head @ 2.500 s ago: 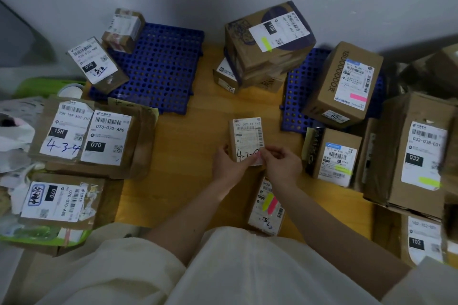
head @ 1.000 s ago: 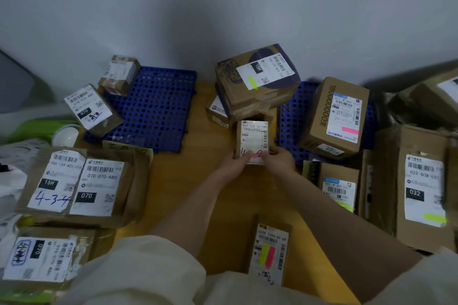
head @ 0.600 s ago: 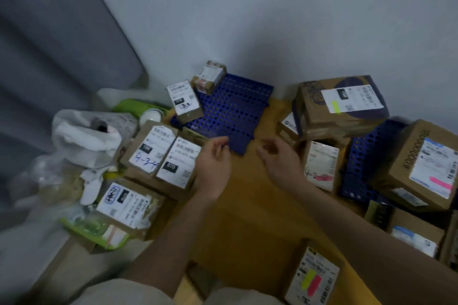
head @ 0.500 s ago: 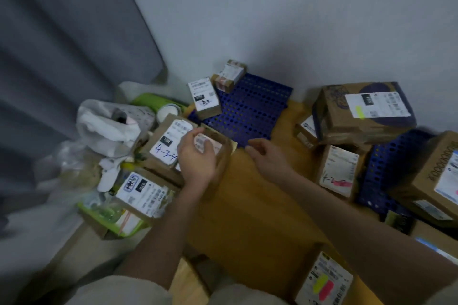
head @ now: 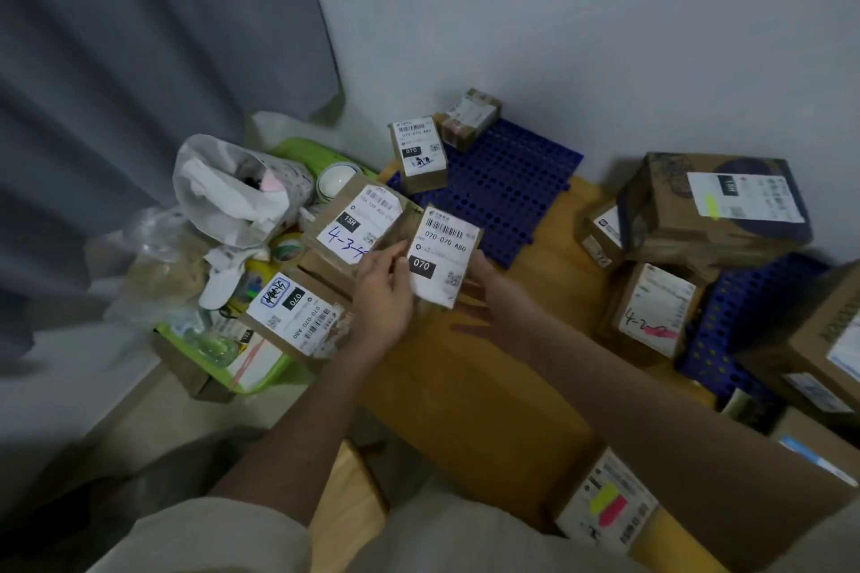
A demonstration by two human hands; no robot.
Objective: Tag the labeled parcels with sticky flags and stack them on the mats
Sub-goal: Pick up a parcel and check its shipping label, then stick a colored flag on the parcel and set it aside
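Observation:
My left hand (head: 382, 293) grips the left edge of a flat brown parcel (head: 442, 257) with a white label reading 070, lifted above the wooden floor. My right hand (head: 500, 299) lies under its right side with the fingers stretched out. Behind it is the left blue mat (head: 507, 191), bearing a small 070 parcel (head: 417, 154) and a tiny box (head: 470, 119). The right blue mat (head: 744, 316) is largely covered by boxes. A parcel with a pink flag (head: 651, 309) leans below a large yellow-flagged box (head: 712, 205). Yellow and pink sticky flags (head: 607, 505) sit on a parcel by my lap.
A 15H parcel marked 4-3-4 (head: 356, 223) and another 070 parcel (head: 298, 312) lie at the left. Beyond them are a white plastic bag (head: 228, 191), a tape roll (head: 286, 247), a green tray (head: 260, 375) and a grey curtain (head: 139, 84). More boxes (head: 819, 340) crowd the right.
I set the pink-flagged parcel down by the right mat, turned left, and my left hand picked the 070 parcel off the left pile. My right hand came under it.

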